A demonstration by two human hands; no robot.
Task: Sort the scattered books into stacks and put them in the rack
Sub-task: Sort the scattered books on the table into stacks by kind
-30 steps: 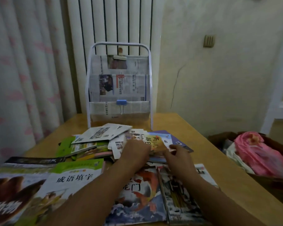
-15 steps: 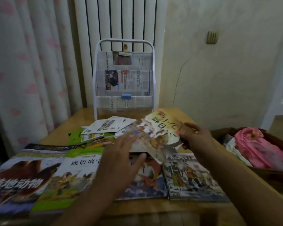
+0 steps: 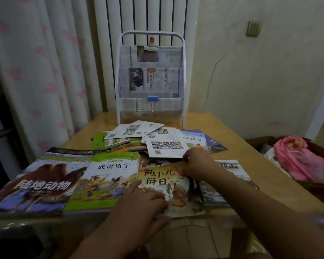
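Observation:
A thin yellow picture book (image 3: 166, 181) lies flat near the table's front edge, on top of another book. My right hand (image 3: 198, 163) pinches its far right corner. My left hand (image 3: 144, 200) rests on its near left part with fingers spread. To the left lie a green-edged book (image 3: 108, 176) and a camel-cover book (image 3: 39, 186). A grey book (image 3: 230, 169) shows to the right under my right arm. A loose pile of books (image 3: 153, 141) lies in the middle. The white rack (image 3: 151, 79), lined with newspaper, stands at the table's far edge.
The wooden table (image 3: 251, 165) ends close to me at the front. A basket with pink cloth (image 3: 299, 159) sits off the right side. A curtain (image 3: 36, 71) hangs at the left and a radiator (image 3: 146, 15) behind the rack.
My right hand lifted the yellow book out of the middle pile, carried it toward me and laid it down at the front. My left hand came back onto it.

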